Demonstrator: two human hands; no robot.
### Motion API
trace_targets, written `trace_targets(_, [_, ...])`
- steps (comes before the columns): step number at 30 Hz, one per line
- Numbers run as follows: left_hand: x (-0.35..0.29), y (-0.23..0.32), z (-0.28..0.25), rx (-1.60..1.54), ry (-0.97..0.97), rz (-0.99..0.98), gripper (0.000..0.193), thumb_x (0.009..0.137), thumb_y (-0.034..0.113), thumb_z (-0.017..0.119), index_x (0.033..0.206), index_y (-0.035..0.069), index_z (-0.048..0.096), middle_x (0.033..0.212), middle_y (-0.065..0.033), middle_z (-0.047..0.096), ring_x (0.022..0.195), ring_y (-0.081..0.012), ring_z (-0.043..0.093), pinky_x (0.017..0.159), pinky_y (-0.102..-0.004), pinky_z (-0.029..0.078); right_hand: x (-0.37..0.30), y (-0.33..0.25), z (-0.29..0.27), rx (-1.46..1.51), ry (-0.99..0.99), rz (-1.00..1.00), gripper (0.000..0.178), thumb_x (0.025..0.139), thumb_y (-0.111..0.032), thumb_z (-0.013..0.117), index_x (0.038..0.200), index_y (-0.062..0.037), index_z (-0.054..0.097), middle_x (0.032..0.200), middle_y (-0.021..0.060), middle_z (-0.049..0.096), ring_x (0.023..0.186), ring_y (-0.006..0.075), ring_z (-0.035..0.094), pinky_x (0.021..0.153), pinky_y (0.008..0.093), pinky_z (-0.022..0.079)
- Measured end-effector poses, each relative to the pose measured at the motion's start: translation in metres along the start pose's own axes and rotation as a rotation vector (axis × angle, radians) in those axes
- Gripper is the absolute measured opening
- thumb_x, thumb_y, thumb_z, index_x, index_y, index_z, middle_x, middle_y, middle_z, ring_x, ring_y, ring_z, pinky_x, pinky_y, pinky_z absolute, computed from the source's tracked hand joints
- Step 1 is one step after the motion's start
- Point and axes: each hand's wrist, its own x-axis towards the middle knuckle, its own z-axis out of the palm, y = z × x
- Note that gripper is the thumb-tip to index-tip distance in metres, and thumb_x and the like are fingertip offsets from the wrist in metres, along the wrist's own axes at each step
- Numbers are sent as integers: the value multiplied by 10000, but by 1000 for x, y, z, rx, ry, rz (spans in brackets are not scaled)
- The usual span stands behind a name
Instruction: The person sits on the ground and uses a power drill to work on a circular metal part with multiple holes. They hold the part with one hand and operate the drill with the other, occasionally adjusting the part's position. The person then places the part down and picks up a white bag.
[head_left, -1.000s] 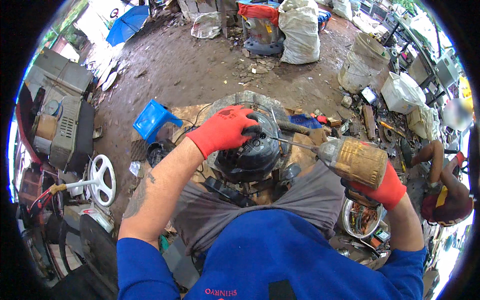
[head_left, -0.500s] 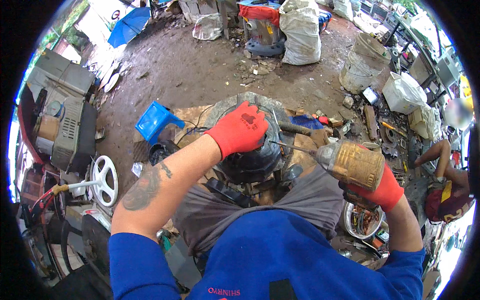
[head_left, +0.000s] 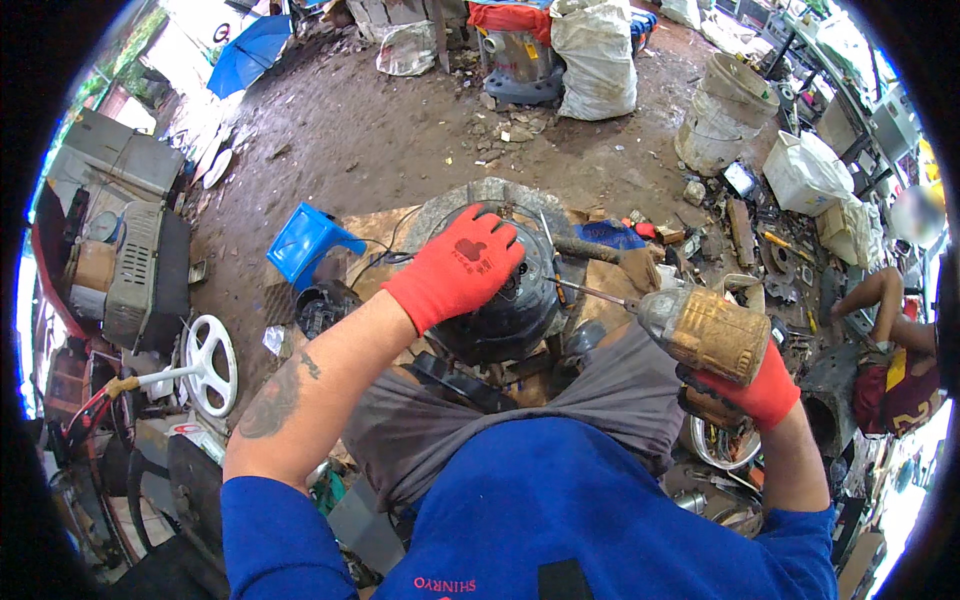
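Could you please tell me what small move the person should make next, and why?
Probably ease the power drill slightly left, toward the top of the black round housing: the right hand grips the drill, its long bit points that way from the housing's right side, and the left hand is at the top. Whether the tip touches is unclear.

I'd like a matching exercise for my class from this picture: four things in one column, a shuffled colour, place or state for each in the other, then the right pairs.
Column one
1. left hand
2. right hand
3. stool
4. spoked wheel

Column two
A. white
B. holding the power drill
C. blue
D. over the round black part

Right pairs: 1-D, 2-B, 3-C, 4-A
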Motion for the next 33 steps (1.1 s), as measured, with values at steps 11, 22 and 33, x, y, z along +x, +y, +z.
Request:
trace_targets(11, [-1, 3, -9, -207, 14, -227, 384, 806, 306, 749, 1097, 85, 633, 1089, -141, 619, 1089, -343, 579, 1069, -515, 400, -11, 13, 17, 257, 145, 123, 836, 759, -169, 875, 1461, -39, 442, 1355, 84, 622, 1279, 241, 573, 1106, 393, 416])
trace_targets(22, [9, -1, -5, -195, -158, -221, 366, 767, 287, 767, 1040, 70, 655, 1048, -136, 624, 1073, -348, 581, 1061, -554, 396, 9, 44, 19, -27, 122, -4, 633, 803, -185, 842, 1380, -126, 586, 1341, 71, 645, 1275, 260, 583, 1089, 417, 442])
trace_targets(33, [-74, 44, -28, -549, 303, -725, 395, 740, 176, 802, 1089, 64, 654, 1164, -167, 613, 1176, -397, 543, 1055, -522, 403, 2, 65, -1, 200, 150, 120, 624, 769, -164, 874, 1337, -128, 619, 1274, 58, 681, 1224, 250, 619, 1058, 411, 468])
